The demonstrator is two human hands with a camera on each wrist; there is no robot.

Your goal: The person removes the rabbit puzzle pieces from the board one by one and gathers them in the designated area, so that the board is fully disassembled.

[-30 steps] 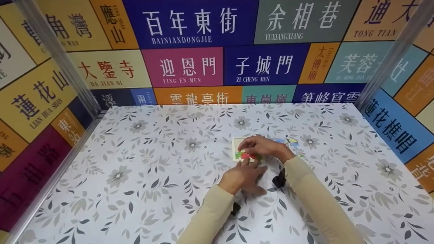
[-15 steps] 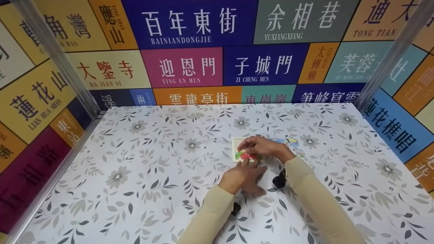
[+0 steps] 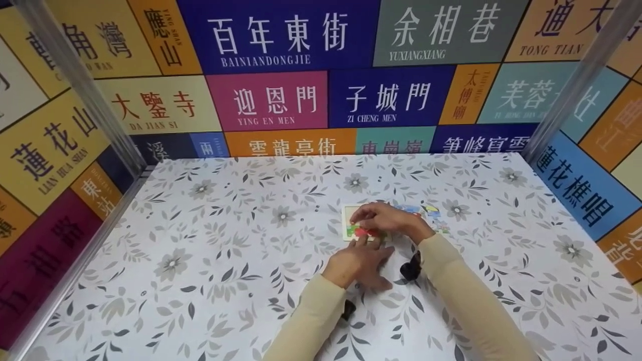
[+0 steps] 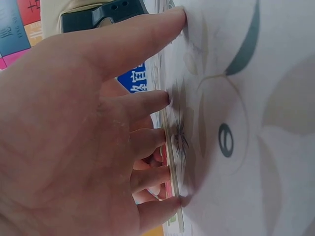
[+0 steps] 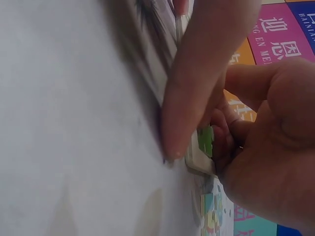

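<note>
One wide-spread left hand [image 3: 358,264] touches a flat, pale-edged board [image 3: 345,222]; the right hand [image 3: 388,218] bends over, its hold hard to see.

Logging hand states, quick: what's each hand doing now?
Left hand: open, at the board's edge.
Right hand: curled over it; can't tell if holding anything.

Dk blue panel [image 3: 276,35] reads 百年東街 / BAINIANDONGJIE; R of it, grey panel [image 3: 449,32] w/ YUXIANGXIANG, farther R tan panel [image 3: 556,32] w/ TONG TIAN. Under it, pink panel [image 3: 268,100] (YING EN MEN) & navy panel [image 3: 388,98] (ZI CHENG MEN). Lower L of it, cream panel [image 3: 158,104] (DA JIAN SI), then yellow panel [image 3: 52,143] (LIAN HUA SHAN).
</note>
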